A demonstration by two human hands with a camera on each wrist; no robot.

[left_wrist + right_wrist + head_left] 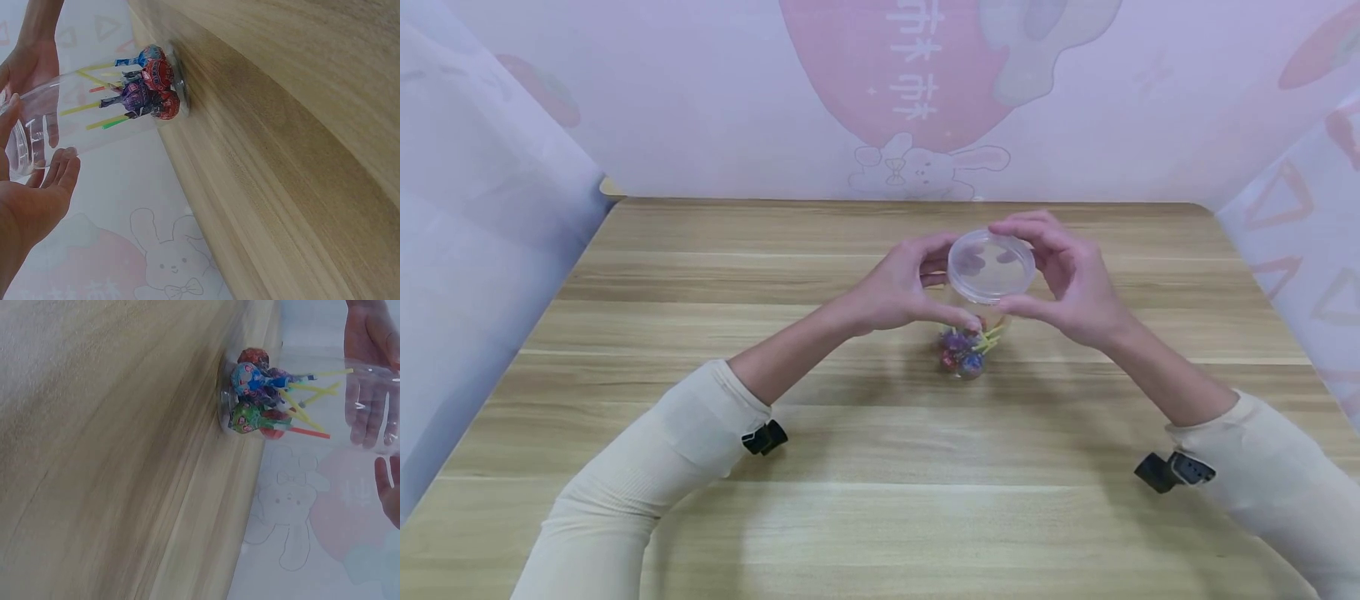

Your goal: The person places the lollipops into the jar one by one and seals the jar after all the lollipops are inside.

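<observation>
The wooden table (880, 467) runs wide, hemmed by pale printed screens (490, 250) from 9 through 12 to 3 o'clock, with bare wood all round the centre. There a clear jar (94, 112) stands upright, wrapped lollipops (964, 350) heaped at its bottom (sticks pointing up). The left hand (898, 287) curls round the jar's upper wall from 9 o'clock. The right hand (1067, 279), at 3 o'clock, pinches the transparent lid (991, 267) on the jar's mouth.

A wooden table (625, 467) stands before a pink curtain (700, 100) printed with a bunny (917, 171), perhaps a strawberry.
</observation>
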